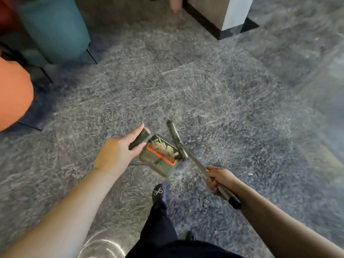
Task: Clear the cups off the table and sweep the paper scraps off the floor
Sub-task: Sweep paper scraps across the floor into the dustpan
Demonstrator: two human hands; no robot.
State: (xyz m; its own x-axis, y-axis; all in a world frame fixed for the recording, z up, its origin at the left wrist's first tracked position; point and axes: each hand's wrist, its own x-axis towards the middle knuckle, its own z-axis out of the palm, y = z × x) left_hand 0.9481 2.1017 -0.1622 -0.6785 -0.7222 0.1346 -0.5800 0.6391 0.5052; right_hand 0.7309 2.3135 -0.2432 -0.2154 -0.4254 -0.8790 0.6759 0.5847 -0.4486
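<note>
1. Nearby, a teal upholstered chair (55, 28) and an orange cushioned seat (13, 95) stand at the left edge of the grey speckled stone floor (223, 90); a grey pillar with a black base (223, 19) stands at the far edge.
2. Left hand (119, 151) grips the dark handle (139, 140) of the olive-green dustpan with an orange comb (160, 157).
3. White paper scraps (165, 147) lie inside the pan.
4. Right hand (219, 180) clenches the metal shaft of the broom (178, 144), its head touching the pan.
5. No writing is legible.

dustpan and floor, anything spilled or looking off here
Nothing stands out. The paper scraps lie inside the dustpan, none plainly on the floor around it. Left hand grips its handle; right hand grips the broom.
</note>
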